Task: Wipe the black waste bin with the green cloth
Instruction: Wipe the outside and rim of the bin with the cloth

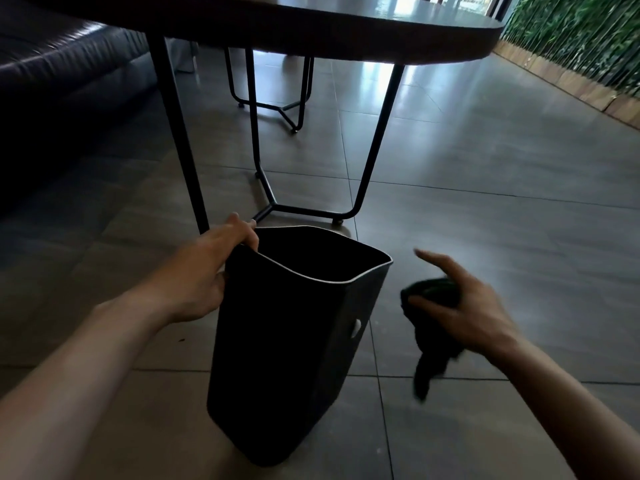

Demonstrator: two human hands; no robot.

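Observation:
The black waste bin [287, 344] stands on the tiled floor in the lower middle, tilted toward me, its open top showing a dark inside. My left hand [211, 271] grips the bin's left rim, fingers curled over the edge. To the right of the bin, apart from it, my right hand [460, 306] holds the dark green cloth [433, 327] bunched in the palm, index finger stretched out, a tail of cloth hanging down below the hand.
A dark table [346, 32] on thin black metal legs [374, 143] stands just behind the bin. A dark leather sofa [62, 74] fills the left. A green plant wall [581, 36] with a wooden base runs along the far right. Grey floor tiles [502, 174] stretch to the right.

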